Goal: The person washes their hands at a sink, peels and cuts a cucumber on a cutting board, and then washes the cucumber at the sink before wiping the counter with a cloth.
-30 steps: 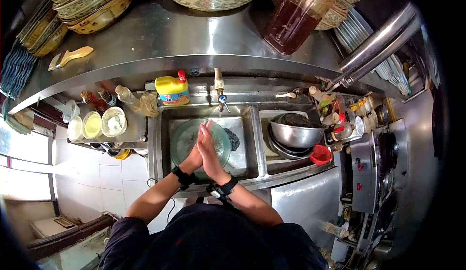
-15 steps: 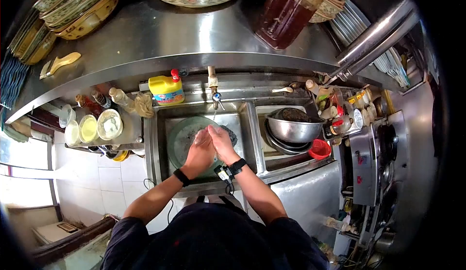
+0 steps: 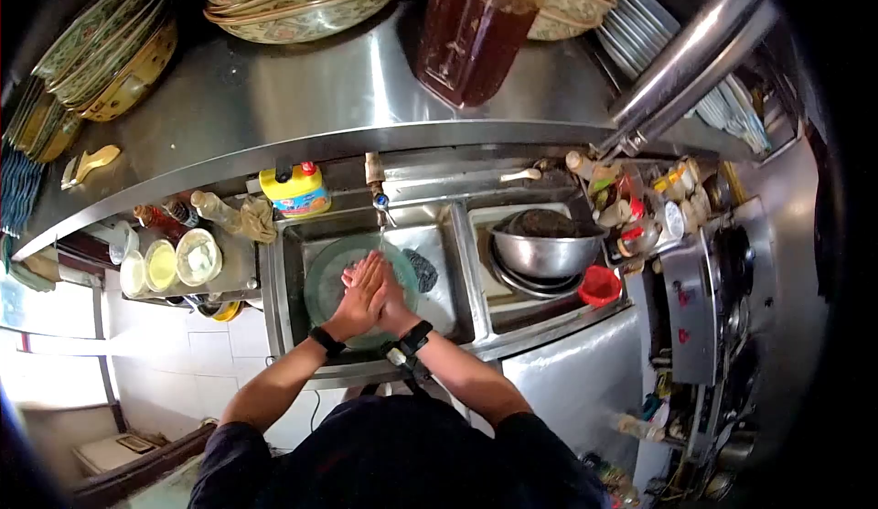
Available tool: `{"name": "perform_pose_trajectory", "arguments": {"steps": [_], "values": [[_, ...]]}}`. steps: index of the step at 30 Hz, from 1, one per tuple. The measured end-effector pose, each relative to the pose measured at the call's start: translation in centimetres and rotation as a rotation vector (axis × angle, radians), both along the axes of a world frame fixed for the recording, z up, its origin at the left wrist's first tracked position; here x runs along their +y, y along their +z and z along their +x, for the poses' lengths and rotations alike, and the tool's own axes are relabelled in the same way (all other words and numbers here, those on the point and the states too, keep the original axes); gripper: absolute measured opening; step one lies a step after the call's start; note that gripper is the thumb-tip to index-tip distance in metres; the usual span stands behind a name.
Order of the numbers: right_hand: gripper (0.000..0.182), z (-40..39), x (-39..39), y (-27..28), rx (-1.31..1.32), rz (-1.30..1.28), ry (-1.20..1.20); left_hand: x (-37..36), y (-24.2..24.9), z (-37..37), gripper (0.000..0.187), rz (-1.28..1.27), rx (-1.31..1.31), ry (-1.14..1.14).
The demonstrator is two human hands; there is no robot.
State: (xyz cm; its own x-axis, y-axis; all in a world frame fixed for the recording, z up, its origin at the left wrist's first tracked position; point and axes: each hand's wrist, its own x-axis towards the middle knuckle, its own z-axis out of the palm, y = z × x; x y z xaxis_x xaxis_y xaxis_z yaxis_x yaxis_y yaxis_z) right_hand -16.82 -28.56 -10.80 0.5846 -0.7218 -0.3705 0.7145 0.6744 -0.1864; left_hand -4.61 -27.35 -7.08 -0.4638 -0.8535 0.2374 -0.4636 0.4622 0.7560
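My left hand (image 3: pixel 357 306) and my right hand (image 3: pixel 391 304) are pressed palm to palm, their fingers stretched out and nothing visible between them. Both are over a round greenish basin (image 3: pixel 322 280) with liquid in it, inside the left sink compartment (image 3: pixel 439 312). Just beyond my fingertips is the tap (image 3: pixel 380 200), with a thin stream of water below it. A dark scouring pad (image 3: pixel 422 271) lies on the sink floor to the right of the basin. My palms are hidden against each other.
Behind the sink stands a yellow jug (image 3: pixel 294 191). Metal bowls (image 3: pixel 549 255) and a red container (image 3: pixel 600 286) are at the right. Tubs (image 3: pixel 198 257) and bottles stand left. Above, a steel shelf (image 3: pixel 302 97) bears stacked dishes and a dark-red liquid container (image 3: pixel 476 38).
My hands have moved from a looser, cupped overlap to lying palm to palm with fingers extended. The view has shifted, so the shelf and sink appear lower and further left.
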Motion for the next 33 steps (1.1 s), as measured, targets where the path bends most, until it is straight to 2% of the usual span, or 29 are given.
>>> {"name": "perform_pose_trajectory", "arguments": {"steps": [1,2,3,5,8,9,11,12,14,15,17,18,20,21,23,24,25,27,28,29,31,32,33], "values": [[0.053,0.2,0.8,2.0,0.288,0.004,0.0,-0.1,-0.6,0.0,0.058,-0.016,-0.012,0.028],[0.029,0.6,1.2,1.7,-0.024,-0.238,-0.103,-0.7,-1.0,-0.5,0.053,-0.125,0.004,0.073],[0.029,0.2,0.5,1.5,-0.023,-0.248,-0.091,-1.4,-0.9,-0.5,0.053,-0.136,0.006,0.084],[0.034,-1.0,-1.0,-0.7,0.636,-1.16,0.161,-2.7,-0.6,0.0,0.043,0.208,-0.054,-0.055],[0.031,4.0,-1.4,-14.7,1.166,-0.847,-0.323,-4.9,0.5,0.3,0.037,0.164,-0.096,-0.15],[0.031,2.7,-2.3,-13.3,1.157,-0.85,-0.318,-6.0,-0.2,0.6,0.037,0.164,-0.1,-0.142],[0.033,-2.0,-5.6,-6.2,1.413,-1.605,0.106,-8.8,-3.8,1.5,0.04,0.278,-0.306,-0.226],[0.033,-2.5,-6.4,-2.7,1.401,-1.608,0.107,-9.5,-5.8,2.2,0.04,0.283,-0.311,-0.217],[0.03,-2.7,-8.1,2.4,1.428,-1.738,0.541,-11.1,-8.4,3.6,0.044,-0.192,-0.262,-0.206],[0.03,-2.5,-8.8,1.2,1.421,-1.741,0.537,-11.0,-7.4,3.5,0.044,-0.191,-0.268,-0.203],[0.024,-1.7,-9.8,-2.7,1.349,-1.462,0.062,-9.9,-4.3,2.5,0.051,0.788,0.421,0.207],[0.024,-1.3,-9.8,-3.3,1.344,-1.459,0.062,-10.1,-6.0,2.4,0.051,0.791,0.418,0.21],[0.034,0.0,-10.5,-4.0,1.408,-0.88,0.142,-11.4,-10.7,2.5,0.06,0.452,0.393,0.092],[0.034,0.7,-10.8,-4.8,1.404,-0.878,0.142,-11.3,-10.3,2.2,0.06,0.454,0.389,0.094],[0.046,1.8,-11.4,-6.7,1.182,-0.761,-0.076,-10.7,-8.1,0.1,0.059,0.962,1.106,0.2],[0.054,1.7,-11.9,-8.0,1.206,-0.685,0.112,-10.5,-6.1,-1.6,0.059,0.783,1.196,0.266],[0.054,1.8,-12.1,-8.8,1.209,-0.685,0.115,-10.3,-5.3,-1.9,0.059,0.784,1.201,0.267],[0.056,2.6,-11.8,-9.6,0.766,-0.638,-0.099,-10.3,-4.4,-1.8,0.055,1.006,1.208,0.207],[0.055,2.8,-11.7,-9.6,0.638,-0.434,-0.067,-10.6,-4.3,-2.1,0.057,1.065,1.182,0.251],[0.055,2.2,-11.6,-9.7,0.638,-0.428,-0.06,-10.5,-4.3,-2.3,0.057,1.068,1.186,0.259],[0.054,0.0,-11.6,-6.8,0.587,-0.583,0.007,-10.7,-4.5,-2.5,0.055,0.908,1.108,0.191],[0.05,-0.4,-11.5,-6.3,0.832,-0.672,-0.04,-11.3,-5.8,-2.7,0.051,1.038,1.194,0.264],[0.05,-1.2,-11.4,-5.2,0.833,-0.678,-0.031,-11.6,-6.9,-2.7,0.051,1.033,1.203,0.269]]}}
